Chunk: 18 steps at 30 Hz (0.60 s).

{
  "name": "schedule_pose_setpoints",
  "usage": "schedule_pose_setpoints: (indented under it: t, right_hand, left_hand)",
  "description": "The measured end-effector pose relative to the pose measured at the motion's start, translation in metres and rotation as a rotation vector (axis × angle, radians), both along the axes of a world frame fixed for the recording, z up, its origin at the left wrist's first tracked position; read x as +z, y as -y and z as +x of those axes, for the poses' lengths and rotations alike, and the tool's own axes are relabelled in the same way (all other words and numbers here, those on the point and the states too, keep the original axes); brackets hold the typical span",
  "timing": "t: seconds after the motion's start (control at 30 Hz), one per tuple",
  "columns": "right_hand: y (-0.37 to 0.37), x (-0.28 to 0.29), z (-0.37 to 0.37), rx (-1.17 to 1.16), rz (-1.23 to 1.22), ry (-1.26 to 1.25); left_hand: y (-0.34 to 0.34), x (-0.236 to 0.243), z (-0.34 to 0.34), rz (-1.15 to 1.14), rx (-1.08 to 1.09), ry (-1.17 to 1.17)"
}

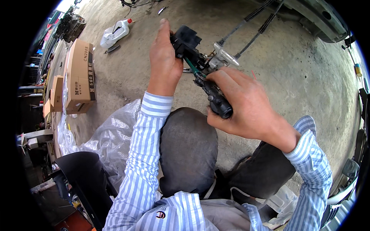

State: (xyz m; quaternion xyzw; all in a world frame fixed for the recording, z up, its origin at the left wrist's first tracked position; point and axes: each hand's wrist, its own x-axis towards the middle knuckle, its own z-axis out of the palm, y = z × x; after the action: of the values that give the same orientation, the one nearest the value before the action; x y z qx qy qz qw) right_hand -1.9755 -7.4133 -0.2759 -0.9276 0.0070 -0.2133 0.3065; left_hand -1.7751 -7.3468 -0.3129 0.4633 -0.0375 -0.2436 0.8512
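A black mechanism with a blocky plastic end, a green strip and silver metal parts is held up above my knees. My left hand grips its blocky end, thumb pointing up and the other fingers hidden behind it. My right hand is closed around the lower end, a dark, grimy rounded shaft, with the thumb beneath and fingers over the top. A silver metal bracket sits against the mechanism's far side. Two dark sheathed cables run from this bracket toward the upper right.
Cardboard boxes stand at the left, near clear bubble wrap. A white jug with a red cap lies farther off on the concrete floor. A black curved panel is at lower left. Part of a vehicle body juts in at upper right.
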Motion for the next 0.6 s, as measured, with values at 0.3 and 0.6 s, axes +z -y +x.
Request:
schedule_pose_setpoints:
  t: [0.3,0.6]
  right_hand:
    - [-0.005,0.002,0.005,-0.014,-0.058,0.026]
    - [-0.006,0.005,0.001,-0.078,0.009,-0.035]
  left_hand:
    - [-0.001,-0.004,-0.002,-0.008,-0.023,0.098]
    - [0.001,-0.014,0.008,0.008,-0.030,0.008]
